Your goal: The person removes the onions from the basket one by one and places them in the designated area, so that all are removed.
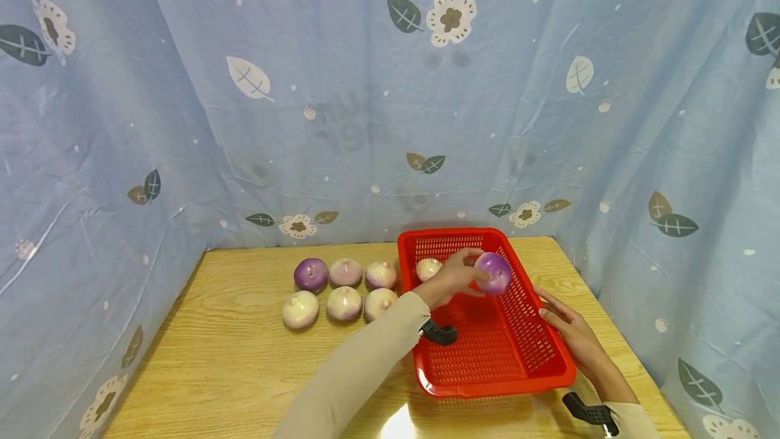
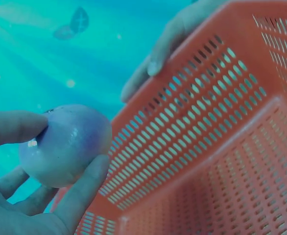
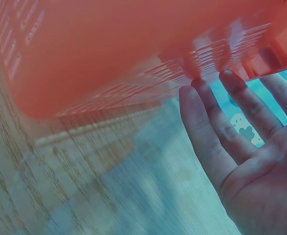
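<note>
My left hand (image 1: 453, 280) is over the red plastic basket (image 1: 469, 386), holding a purple-and-white onion (image 1: 495, 273) between thumb and fingers. In the left wrist view the same onion (image 2: 67, 147) sits in the fingertips, apart from the basket wall. A pale onion (image 1: 428, 269) lies inside the basket at its back left, partly behind the hand. Against the basket's right side rests my right hand (image 1: 573, 334). The right wrist view shows its fingers (image 3: 217, 117) fairly straight, with tips touching the slotted outer wall.
Left of the basket, several onions lie in two rows on the wooden table (image 1: 244, 371), among them a dark purple onion (image 1: 311, 274) and a pale onion (image 1: 300, 309). A blue patterned curtain (image 1: 341, 120) hangs behind the table and along both sides.
</note>
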Demonstrator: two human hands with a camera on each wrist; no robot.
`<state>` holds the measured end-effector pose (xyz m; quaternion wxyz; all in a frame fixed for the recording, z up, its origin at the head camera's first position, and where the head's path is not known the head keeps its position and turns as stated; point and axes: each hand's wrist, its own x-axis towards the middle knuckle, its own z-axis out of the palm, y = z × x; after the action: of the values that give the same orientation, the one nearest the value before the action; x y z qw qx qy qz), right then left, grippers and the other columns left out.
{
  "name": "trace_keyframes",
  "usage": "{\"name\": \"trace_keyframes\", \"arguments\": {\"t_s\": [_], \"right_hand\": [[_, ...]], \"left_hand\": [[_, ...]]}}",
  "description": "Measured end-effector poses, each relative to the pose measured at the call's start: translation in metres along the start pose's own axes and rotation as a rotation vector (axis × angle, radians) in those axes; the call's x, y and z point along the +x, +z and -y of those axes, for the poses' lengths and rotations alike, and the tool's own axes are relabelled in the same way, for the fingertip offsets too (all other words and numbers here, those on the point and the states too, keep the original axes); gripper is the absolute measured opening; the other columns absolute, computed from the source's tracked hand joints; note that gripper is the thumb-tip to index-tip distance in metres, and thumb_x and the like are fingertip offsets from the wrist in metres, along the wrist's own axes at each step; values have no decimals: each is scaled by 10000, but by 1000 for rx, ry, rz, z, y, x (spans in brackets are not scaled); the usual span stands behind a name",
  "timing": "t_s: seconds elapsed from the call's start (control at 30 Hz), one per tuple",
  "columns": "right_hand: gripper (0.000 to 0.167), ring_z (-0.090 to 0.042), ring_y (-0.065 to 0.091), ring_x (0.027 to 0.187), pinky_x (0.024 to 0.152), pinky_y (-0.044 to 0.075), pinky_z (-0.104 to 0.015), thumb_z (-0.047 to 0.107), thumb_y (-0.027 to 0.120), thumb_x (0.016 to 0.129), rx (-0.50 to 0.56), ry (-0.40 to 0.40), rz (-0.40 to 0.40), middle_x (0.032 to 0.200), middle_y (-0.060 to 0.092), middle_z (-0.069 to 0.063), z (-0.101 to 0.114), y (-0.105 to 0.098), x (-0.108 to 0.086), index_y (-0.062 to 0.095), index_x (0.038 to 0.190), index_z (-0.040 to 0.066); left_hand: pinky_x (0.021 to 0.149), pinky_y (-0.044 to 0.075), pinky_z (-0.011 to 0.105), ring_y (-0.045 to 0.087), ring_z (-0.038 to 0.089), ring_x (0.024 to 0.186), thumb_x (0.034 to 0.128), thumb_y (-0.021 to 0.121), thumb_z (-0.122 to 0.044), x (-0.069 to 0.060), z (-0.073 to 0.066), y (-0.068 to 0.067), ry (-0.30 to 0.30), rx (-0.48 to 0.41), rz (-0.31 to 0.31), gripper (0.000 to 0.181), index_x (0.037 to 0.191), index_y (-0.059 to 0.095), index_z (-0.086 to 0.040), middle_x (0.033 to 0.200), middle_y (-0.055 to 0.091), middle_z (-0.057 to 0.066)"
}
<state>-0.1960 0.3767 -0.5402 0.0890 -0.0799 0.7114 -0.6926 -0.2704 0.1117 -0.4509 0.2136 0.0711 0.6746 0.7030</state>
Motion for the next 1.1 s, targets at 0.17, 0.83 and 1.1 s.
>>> {"name": "trace_keyframes", "arguments": {"t_s": [0.17, 0.83, 1.1], "right_hand": [[569, -107, 681, 1019, 809, 606, -361, 207, 420, 1062, -5, 8, 0, 1219, 620, 196, 0, -1, 0, 185, 1579, 161], [578, -98, 679, 1020, 806, 605, -346, 198, 418, 1064, 31, -4, 18, 1225, 622, 188, 0, -1, 0, 164, 1580, 142], [590, -97, 678, 1025, 801, 607, -360, 202, 427, 1062, 23, -13, 23, 1241, 607, 186, -1, -2, 0, 156, 1580, 128]], "left_hand": [[767, 604, 468, 681, 240, 877, 817, 742, 8, -9, -5, -4, 14, -23, 16, 482, 1225, 600, -205, 1119, 600, 51], [844, 574, 518, 683, 237, 951, 846, 730, -12, -37, -16, -23, 97, -99, 98, 489, 1265, 597, -227, 1224, 593, 35], [876, 560, 527, 665, 203, 942, 869, 702, -14, -49, -13, -37, 133, -113, 119, 525, 1335, 543, -197, 1335, 527, 63]]}}
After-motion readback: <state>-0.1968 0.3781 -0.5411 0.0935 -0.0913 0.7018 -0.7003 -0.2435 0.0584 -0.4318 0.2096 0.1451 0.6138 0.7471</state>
